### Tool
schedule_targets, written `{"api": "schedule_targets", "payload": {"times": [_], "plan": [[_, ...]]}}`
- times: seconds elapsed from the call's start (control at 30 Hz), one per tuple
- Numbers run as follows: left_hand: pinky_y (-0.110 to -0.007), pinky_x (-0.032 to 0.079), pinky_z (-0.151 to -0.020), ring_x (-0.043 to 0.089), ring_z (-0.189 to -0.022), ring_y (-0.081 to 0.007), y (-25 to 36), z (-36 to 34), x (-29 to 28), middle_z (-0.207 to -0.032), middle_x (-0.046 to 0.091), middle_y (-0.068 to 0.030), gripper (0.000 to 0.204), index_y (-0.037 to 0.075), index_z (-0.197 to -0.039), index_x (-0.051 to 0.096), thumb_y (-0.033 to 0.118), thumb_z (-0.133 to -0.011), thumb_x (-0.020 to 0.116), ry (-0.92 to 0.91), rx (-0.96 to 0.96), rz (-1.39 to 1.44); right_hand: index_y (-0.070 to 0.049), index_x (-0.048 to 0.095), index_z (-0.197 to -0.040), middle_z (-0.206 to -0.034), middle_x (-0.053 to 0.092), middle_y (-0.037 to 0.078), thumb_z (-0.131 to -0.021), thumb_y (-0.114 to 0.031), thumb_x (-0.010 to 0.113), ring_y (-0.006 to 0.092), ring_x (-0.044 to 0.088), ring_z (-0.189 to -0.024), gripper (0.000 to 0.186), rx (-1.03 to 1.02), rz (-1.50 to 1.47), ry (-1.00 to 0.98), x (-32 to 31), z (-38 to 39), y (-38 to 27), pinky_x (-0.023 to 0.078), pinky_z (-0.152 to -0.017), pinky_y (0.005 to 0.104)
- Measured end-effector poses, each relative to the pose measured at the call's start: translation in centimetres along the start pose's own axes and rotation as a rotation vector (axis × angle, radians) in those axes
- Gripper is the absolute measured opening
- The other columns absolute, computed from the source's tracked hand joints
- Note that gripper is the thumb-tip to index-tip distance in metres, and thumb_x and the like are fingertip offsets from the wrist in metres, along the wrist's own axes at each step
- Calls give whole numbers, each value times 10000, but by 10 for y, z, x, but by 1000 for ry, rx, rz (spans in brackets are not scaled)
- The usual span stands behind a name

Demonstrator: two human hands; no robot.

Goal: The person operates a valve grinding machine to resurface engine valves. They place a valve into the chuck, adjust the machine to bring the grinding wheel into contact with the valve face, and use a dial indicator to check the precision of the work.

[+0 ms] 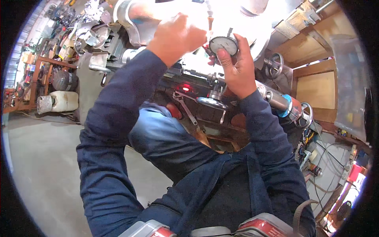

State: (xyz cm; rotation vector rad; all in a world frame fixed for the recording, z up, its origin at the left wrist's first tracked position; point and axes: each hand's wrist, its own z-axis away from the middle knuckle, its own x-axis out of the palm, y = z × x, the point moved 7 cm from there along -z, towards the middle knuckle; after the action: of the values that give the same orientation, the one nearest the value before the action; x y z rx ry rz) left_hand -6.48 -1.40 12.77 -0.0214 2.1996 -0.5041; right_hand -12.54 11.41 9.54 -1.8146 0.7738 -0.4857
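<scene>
My right hand (241,69) grips a round dial gauge (224,46) with a pale face and dark rim, its thumb over the lower edge of the face. Just left of it my left hand (177,37) is closed, with the fingers bent toward the gauge. Glare washes out those fingertips, so what they hold is hidden. A thin upright rod with a brownish part (210,21) rises between the hands. Both hands are over a metal lathe (189,73). Below them are the lathe's handwheel (212,103) and an adjustable wrench (185,108) lying at a slant.
More handwheels (274,65) stand at the lathe's right end. A wooden frame (316,85) and clear plastic sheet (349,83) border the right side. Cluttered shelves, a white jug (63,101) and grey floor (43,154) lie left. Cables hang at lower right.
</scene>
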Motion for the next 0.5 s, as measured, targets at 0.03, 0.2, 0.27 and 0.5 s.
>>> {"api": "schedule_targets", "payload": {"times": [0.03,0.2,0.27,0.5], "plan": [[-401,505,-683,630,-694,-237,-2,-5,2,-691,621,-45,115,106,-686,680,214,-721,699,-53,-82,-35,10,431,-1215,-1010,662,142,-980,-194,620,182,693,-806,364,0,5,4,-1,0,1,584,-686,304],[-433,519,-656,641,-698,-321,-21,-6,9,-679,638,-131,239,66,-682,693,277,-794,685,-151,-151,146,15,434,-1231,-1025,651,164,-981,-222,621,196,698,-811,392,10,50,-4,-2,0,6,590,-679,310],[-450,552,-685,674,-731,-384,-33,-10,11,-702,668,-221,399,16,-715,723,366,-883,632,-308,-276,216,16,436,-1230,-1025,648,167,-982,-222,618,199,699,-812,389,11,59,3,-1,-1,5,591,-676,311],[-473,546,-726,658,-765,-384,-39,-7,29,-745,671,-207,391,34,-803,740,381,-902,589,-324,-151,271,15,436,-1238,-1038,635,161,-984,-189,612,201,696,-830,371,30,9,6,-2,-1,2,598,-687,313]]}}
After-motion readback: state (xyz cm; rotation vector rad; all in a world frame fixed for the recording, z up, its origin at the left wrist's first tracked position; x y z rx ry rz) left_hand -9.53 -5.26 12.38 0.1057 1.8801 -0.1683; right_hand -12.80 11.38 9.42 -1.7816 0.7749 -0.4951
